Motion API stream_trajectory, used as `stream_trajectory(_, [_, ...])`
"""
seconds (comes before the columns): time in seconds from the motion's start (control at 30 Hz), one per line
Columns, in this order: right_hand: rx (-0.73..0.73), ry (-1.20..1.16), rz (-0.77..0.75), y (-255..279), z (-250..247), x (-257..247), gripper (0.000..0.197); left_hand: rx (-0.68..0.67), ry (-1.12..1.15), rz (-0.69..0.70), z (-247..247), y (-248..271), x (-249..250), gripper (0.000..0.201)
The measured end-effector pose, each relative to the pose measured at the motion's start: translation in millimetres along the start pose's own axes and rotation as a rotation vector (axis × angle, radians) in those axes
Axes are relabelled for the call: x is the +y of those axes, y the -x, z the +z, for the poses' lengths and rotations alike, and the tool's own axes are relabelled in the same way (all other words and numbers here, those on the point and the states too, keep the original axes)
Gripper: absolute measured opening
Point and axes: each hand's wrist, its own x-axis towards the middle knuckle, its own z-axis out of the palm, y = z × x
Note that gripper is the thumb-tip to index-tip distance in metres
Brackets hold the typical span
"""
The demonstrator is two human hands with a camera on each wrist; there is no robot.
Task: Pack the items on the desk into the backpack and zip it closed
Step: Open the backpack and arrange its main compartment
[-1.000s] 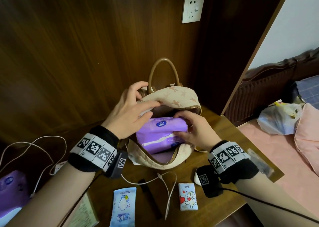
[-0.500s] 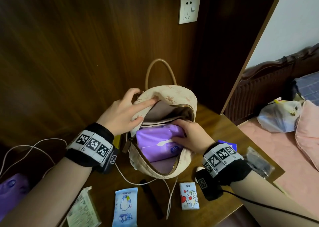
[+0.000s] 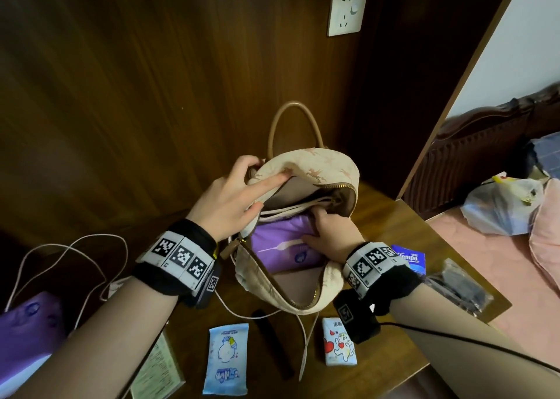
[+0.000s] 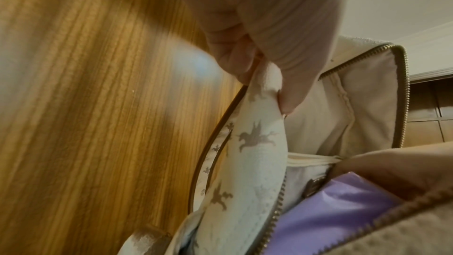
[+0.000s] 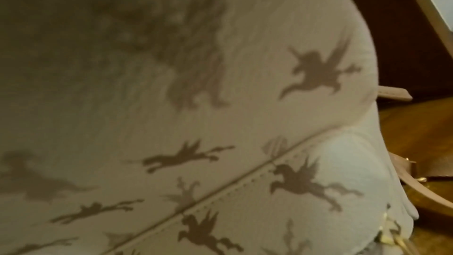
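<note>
My left hand [image 3: 225, 201] pinches the top flap of the backpack [image 3: 303, 171] — thumb on the inner side, fingers [image 3: 266, 183] over the printed outer cloth, lifting it so the mouth gapes. The left wrist view shows the same pinch [image 4: 259, 73] on the cream, horse-print fabric [image 4: 252, 154], w/ the zipper teeth running past it. My right hand [image 3: 328, 230] is down inside the opening, fingers curled over the top edge of the purple pack [image 3: 278, 247], which sits in the main compartment, most of it below the zipper line. Can't tell how tight that hold is; fingertips are hidden under the flap. The right wrist view gives only the bag's outer side [image 5: 220, 123] up close, plus a bit of strap.

The bag stands upright on the wooden desk [image 3: 394, 223], handle [image 3: 292, 119] up, zipper fully undone. Still out on the desk in front of it: a blue-white wipes packet [image 3: 225, 359], a small tissue pack w/ a cartoon print [image 3: 338, 345], a black stick-shaped item [image 3: 274, 342], a white cable [image 3: 69, 247] — and to the right a blue Tempo tissue pack [image 3: 412, 259] beside a dark plastic-wrapped item [image 3: 460, 286]. A second purple pack [image 3: 30, 320] lies at far left.
</note>
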Motion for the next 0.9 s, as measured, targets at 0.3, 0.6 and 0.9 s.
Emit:
stream_trajectory(0.3, [-0.071, 0.106, -0.054, 2.9, 15.4, 4.2, 0.031, 0.002, 0.018, -0.018, 4.9, -1.0, 4.8, 0.077])
stream_trajectory(0.6, [-0.16, 0.267, -0.147, 3.9, 28.2, 6.1, 0.039, 0.027, 0.011, 0.022, 3.3, 5.6, 12.1, 0.075])
stream_trajectory(0.9, [-0.224, 0.35, -0.09, 4.3, 34.4, 1.0, 0.06, -0.003, -0.008, 0.023, -1.0, 6.6, 10.3, 0.084])
